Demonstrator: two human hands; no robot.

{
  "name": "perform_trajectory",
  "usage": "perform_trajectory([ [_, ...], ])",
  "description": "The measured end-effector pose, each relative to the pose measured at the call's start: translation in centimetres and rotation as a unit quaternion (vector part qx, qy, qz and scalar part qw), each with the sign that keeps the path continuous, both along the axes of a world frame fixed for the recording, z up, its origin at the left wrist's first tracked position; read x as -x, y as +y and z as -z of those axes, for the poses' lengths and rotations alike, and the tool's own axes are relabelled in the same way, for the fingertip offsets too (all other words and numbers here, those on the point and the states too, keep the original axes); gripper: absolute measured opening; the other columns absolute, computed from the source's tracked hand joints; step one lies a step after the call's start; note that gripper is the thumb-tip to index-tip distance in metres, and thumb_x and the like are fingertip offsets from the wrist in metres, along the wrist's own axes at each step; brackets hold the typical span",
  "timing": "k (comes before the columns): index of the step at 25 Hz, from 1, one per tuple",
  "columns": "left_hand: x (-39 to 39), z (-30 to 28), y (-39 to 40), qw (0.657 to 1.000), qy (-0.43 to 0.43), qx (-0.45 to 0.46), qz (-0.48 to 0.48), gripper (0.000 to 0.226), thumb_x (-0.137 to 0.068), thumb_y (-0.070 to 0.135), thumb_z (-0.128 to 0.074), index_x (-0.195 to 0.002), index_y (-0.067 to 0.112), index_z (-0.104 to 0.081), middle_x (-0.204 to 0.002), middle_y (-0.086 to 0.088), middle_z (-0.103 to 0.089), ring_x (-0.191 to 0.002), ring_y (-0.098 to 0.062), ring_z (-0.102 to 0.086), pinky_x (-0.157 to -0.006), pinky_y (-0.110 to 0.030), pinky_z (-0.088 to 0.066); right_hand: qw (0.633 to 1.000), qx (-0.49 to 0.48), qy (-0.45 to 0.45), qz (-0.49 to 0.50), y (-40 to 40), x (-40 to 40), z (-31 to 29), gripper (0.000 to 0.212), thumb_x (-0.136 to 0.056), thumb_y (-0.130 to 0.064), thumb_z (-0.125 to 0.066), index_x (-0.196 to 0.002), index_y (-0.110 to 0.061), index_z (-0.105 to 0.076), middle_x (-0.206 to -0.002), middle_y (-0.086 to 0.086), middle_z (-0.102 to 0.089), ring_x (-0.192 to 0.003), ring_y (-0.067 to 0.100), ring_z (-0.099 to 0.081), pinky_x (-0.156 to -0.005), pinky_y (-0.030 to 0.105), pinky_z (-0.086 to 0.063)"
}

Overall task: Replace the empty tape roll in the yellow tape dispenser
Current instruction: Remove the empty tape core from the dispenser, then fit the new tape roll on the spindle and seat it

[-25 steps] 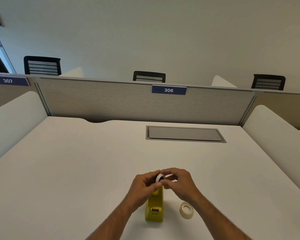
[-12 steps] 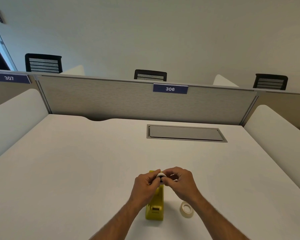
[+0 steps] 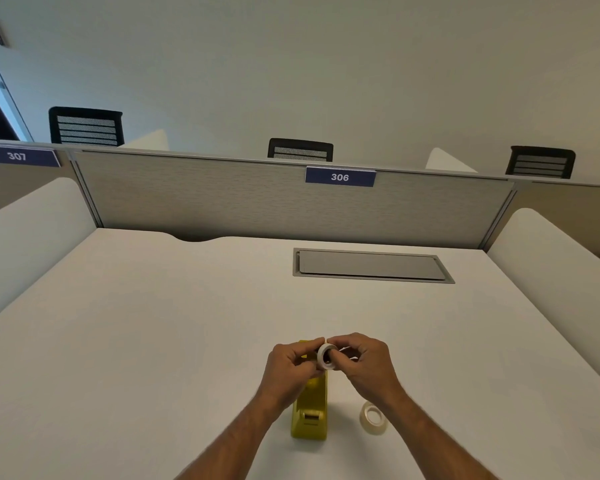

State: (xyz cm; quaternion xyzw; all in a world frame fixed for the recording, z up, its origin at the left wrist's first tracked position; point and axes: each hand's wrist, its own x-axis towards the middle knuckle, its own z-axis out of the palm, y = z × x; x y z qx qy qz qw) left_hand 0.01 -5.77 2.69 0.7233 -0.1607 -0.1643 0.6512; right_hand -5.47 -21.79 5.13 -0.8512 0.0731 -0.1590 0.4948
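Observation:
A yellow tape dispenser (image 3: 310, 415) stands on the white desk (image 3: 153, 341) near its front edge, its far end hidden behind my hands. Just above that far end, my left hand (image 3: 290, 370) and my right hand (image 3: 366, 365) both pinch a small white ring with a dark hub inside it, a tape roll (image 3: 326, 356), held on edge between the fingertips. A second, translucent tape roll (image 3: 373, 418) lies flat on the desk to the right of the dispenser, below my right wrist.
A grey cable hatch (image 3: 371, 265) is set into the desk further back. A grey partition (image 3: 257, 202) with a "306" label closes the far edge, and white side screens (image 3: 551, 271) flank both sides. Black chairs stand beyond the partition.
Both hands stay together over the dispenser's far end. The white roll has turned between the fingers, showing more of its outer band now.

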Motion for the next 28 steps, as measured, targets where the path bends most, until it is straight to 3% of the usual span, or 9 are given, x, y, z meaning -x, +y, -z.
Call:
perform_trajectory([
  [3, -0.3, 0.0, 0.0, 0.999, -0.028, -0.029, -0.009, 0.036, -0.078, 0.02, -0.081, -0.112, 0.031, -0.074, -0.107, 0.01, -0.077, -0.1, -0.012, -0.072, -0.09, -0.038, -0.06, 0.999, -0.04, 0.013, 0.013, 0.0, 0.0, 0.1, 0.026, -0.083, -0.01, -0.073, -0.089, -0.035, -0.074, -0.089, -0.007, -0.076, -0.077, 0.011, -0.072, -0.068, 0.029, -0.062],
  [9, -0.5, -0.5, 0.3, 0.997, -0.04, -0.05, -0.044, 0.03, -0.077, 0.027, -0.083, -0.106, 0.032, -0.075, -0.101, 0.011, -0.077, -0.088, -0.008, -0.073, -0.08, -0.025, -0.061, 0.991, -0.096, 0.035, 0.082, -0.9, -0.2, 0.5, 0.013, -0.081, -0.008, -0.075, -0.093, -0.013, -0.078, -0.089, 0.004, -0.075, -0.071, 0.018, -0.073, -0.062, 0.033, -0.063],
  [11, -0.6, -0.5, 0.6, 0.997, -0.026, -0.052, -0.058, 0.026, -0.076, 0.031, -0.083, -0.101, 0.032, -0.076, -0.097, 0.013, -0.077, -0.087, -0.007, -0.073, -0.076, -0.023, -0.061, 0.987, -0.065, 0.068, 0.126, -2.0, -0.2, 0.9, 0.008, -0.078, -0.01, -0.076, -0.085, -0.014, -0.078, -0.082, 0.002, -0.075, -0.067, 0.017, -0.071, -0.058, 0.033, -0.063],
  [15, -0.8, -0.5, 1.0, 0.997, -0.003, -0.046, -0.06, 0.027, -0.073, 0.029, -0.086, -0.097, 0.028, -0.073, -0.096, 0.011, -0.076, -0.087, -0.008, -0.073, -0.077, -0.025, -0.061, 0.959, 0.151, 0.201, 0.13, -4.4, -0.2, 2.6, 0.006, -0.071, -0.021, -0.074, -0.07, -0.025, -0.07, -0.069, -0.01, -0.07, -0.064, 0.007, -0.065, -0.061, 0.026, -0.055],
  [17, -0.8, -0.5, 1.0, 0.998, 0.004, -0.039, -0.057, 0.028, -0.07, 0.026, -0.088, -0.094, 0.026, -0.073, -0.093, 0.009, -0.077, -0.086, -0.008, -0.073, -0.077, -0.026, -0.062, 0.939, 0.196, 0.249, 0.13, -4.7, -0.2, 3.3, 0.005, -0.07, -0.021, -0.071, -0.068, -0.026, -0.07, -0.07, -0.009, -0.07, -0.065, 0.008, -0.064, -0.058, 0.024, -0.052],
  [24, -0.8, -0.7, 0.9, 0.998, 0.021, -0.028, -0.044, 0.028, -0.067, 0.021, -0.09, -0.092, 0.025, -0.078, -0.09, 0.006, -0.078, -0.085, -0.014, -0.074, -0.077, -0.03, -0.062, 0.913, 0.224, 0.326, 0.1, -5.1, -0.2, 5.2, 0.01, -0.07, -0.022, -0.065, -0.062, -0.027, -0.062, -0.073, -0.003, -0.071, -0.067, 0.014, -0.066, -0.05, 0.018, -0.039],
  [28, -0.8, -0.6, 1.1, 0.998, 0.038, -0.008, -0.054, 0.027, -0.07, 0.016, -0.088, -0.094, 0.026, -0.079, -0.092, 0.007, -0.079, -0.085, -0.018, -0.075, -0.075, -0.029, -0.062, 0.918, 0.233, 0.31, 0.085, -5.1, 0.2, 5.0, 0.014, -0.076, -0.036, -0.068, -0.067, -0.029, -0.06, -0.077, -0.002, -0.071, -0.072, 0.014, -0.066, -0.059, 0.022, -0.047],
])
